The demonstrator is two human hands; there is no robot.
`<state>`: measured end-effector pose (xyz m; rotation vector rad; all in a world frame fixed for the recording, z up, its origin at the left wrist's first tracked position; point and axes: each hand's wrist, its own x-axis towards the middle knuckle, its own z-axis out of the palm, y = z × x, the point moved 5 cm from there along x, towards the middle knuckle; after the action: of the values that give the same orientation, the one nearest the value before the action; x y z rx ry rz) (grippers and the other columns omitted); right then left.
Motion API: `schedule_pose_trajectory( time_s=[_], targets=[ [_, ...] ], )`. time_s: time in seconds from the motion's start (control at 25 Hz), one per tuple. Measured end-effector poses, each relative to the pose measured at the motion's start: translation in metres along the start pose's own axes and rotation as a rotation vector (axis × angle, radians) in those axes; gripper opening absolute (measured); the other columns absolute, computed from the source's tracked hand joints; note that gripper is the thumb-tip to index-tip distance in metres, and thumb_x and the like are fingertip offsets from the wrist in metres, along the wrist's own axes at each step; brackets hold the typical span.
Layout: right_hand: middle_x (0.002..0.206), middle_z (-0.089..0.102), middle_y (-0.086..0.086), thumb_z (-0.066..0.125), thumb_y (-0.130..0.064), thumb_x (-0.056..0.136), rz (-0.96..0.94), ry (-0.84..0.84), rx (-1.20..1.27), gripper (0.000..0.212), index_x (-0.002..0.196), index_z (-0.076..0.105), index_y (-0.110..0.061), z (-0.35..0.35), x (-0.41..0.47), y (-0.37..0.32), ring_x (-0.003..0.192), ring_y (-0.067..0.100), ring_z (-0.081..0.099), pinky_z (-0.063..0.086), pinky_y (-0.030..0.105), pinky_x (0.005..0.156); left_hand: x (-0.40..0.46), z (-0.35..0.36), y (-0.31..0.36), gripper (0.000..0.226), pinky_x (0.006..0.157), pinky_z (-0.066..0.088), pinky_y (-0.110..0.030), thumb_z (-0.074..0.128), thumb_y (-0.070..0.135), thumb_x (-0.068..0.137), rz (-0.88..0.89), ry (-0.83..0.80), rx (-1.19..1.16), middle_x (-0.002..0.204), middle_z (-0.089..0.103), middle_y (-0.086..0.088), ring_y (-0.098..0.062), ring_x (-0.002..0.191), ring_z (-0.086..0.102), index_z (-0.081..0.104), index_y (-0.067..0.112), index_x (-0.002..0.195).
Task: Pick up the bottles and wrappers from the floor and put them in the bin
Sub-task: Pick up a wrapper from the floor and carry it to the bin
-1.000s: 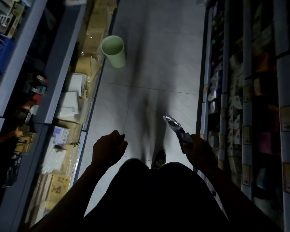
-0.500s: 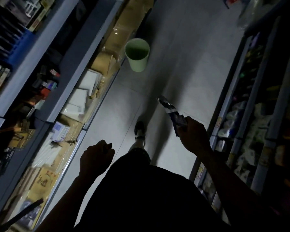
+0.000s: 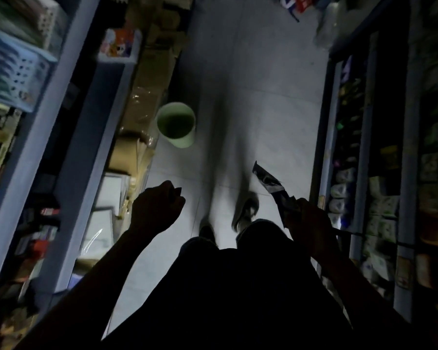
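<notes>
Mid-task: wrapper in right grip, not yet binned.
Crinkled foil-like wrapper pinched, sticking up-left of grip; round pale-green plastic bin on smooth tiled floor, ahead-left. Left hand curled, holding nothing visible. More litter, blurred, far beyond on floor.

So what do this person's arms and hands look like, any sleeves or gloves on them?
Both forearms show bare, with no sleeve in view. The left hand and right hand wear no gloves. In the dim light I can make out no watch or ring.
</notes>
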<state>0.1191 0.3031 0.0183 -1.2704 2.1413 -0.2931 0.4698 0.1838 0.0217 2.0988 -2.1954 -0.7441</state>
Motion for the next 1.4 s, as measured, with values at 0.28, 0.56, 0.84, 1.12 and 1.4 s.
schedule_pose_trajectory(
  time_s=[0.28, 0.56, 0.84, 1.12, 1.4],
  targets=[
    [0.071, 0.054, -0.008, 0.048, -0.063, 0.096, 0.008, -0.061, -0.024, 0.043, 0.076, 0.048, -0.025, -0.040, 0.159, -0.017, 0.065, 0.012, 0.052, 0.039, 0.035, 0.060, 0.119, -0.007, 0.070, 0.029, 0.057, 0.035, -0.029, 0.062, 0.038, 0.093, -0.064, 0.013, 0.012, 0.063, 0.053, 0.004, -0.022, 0.060, 0.057, 0.049, 0.016, 0.080],
    [0.070, 0.047, -0.011, 0.061, -0.038, 0.093, -0.318, -0.239, -0.107, 0.026, 0.077, 0.041, -0.031, -0.063, 0.298, -0.120, 0.060, 0.004, 0.045, 0.029, 0.025, 0.053, 0.148, 0.005, 0.048, 0.034, 0.056, 0.034, -0.029, 0.046, 0.057, 0.091, -0.312, -0.018, -0.068, 0.061, 0.043, 0.015, -0.009, 0.055, 0.045, 0.037, 0.030, 0.072],
    [0.072, 0.050, -0.009, 0.062, -0.030, 0.096, -0.365, -0.412, -0.219, 0.018, 0.087, 0.050, -0.019, 0.008, 0.419, -0.220, 0.062, 0.011, 0.051, 0.037, 0.029, 0.062, 0.224, 0.008, -0.021, 0.038, 0.059, 0.043, -0.032, 0.043, 0.058, 0.091, -0.519, 0.018, -0.224, 0.063, 0.059, 0.007, -0.027, 0.062, 0.061, 0.046, 0.024, 0.076],
    [0.114, 0.064, 0.020, 0.054, -0.023, 0.098, -0.256, -0.628, -0.280, 0.030, 0.115, 0.060, 0.001, 0.172, 0.522, -0.277, 0.108, 0.039, 0.060, 0.042, 0.039, 0.084, 0.384, 0.057, -0.077, 0.037, 0.058, 0.037, -0.029, 0.045, 0.038, 0.108, -0.401, 0.103, -0.281, 0.067, 0.044, 0.006, -0.016, 0.062, 0.049, 0.047, 0.018, 0.077],
    [0.103, 0.067, 0.005, 0.068, -0.023, 0.083, -0.098, -0.714, -0.179, 0.034, 0.115, 0.058, -0.014, 0.373, 0.634, -0.259, 0.090, 0.025, 0.063, 0.049, 0.033, 0.075, 0.528, 0.221, -0.179, 0.033, 0.067, 0.033, 0.000, 0.046, 0.044, 0.101, -0.732, 0.103, -0.391, 0.086, 0.067, 0.000, -0.006, 0.070, 0.053, 0.061, 0.018, 0.088]
  ],
)
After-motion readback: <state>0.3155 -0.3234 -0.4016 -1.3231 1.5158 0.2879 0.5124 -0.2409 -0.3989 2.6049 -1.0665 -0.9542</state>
